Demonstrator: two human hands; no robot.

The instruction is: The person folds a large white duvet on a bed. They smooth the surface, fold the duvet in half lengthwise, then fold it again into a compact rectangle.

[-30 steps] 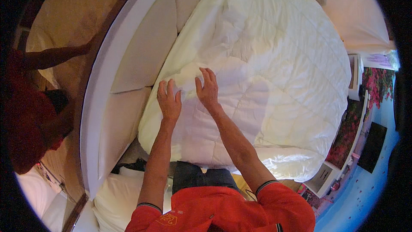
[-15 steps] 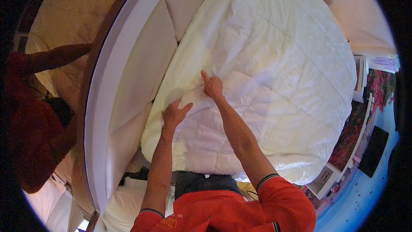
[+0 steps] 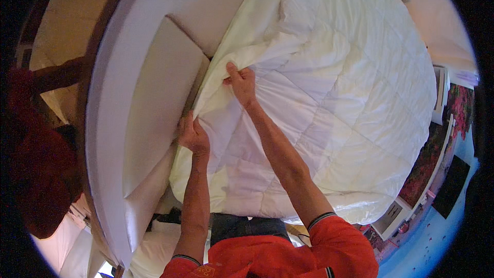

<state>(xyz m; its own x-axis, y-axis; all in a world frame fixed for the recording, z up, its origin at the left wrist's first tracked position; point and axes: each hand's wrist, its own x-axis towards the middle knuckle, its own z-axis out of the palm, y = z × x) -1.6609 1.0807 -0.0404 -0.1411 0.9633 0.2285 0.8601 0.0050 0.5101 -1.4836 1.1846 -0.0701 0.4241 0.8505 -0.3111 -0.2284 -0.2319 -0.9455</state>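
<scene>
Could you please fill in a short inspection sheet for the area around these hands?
Surface: covered by a white quilt; what lies beneath is hidden.
Job's things: the quilt, creased and drawn up between the hands.
Clutter: a white bundle, probably bedding, and a dark item left of the person's waist; details unclear.
Left hand: grip appears closed on the quilt's edge, beside the pale padded panels.
Right hand: grip closed on a fold of the quilt, farther from the body.
Cables: nothing seen for certain.
Surroundings: padded panels at left; a black rectangular panel against a blue wall at right.
</scene>
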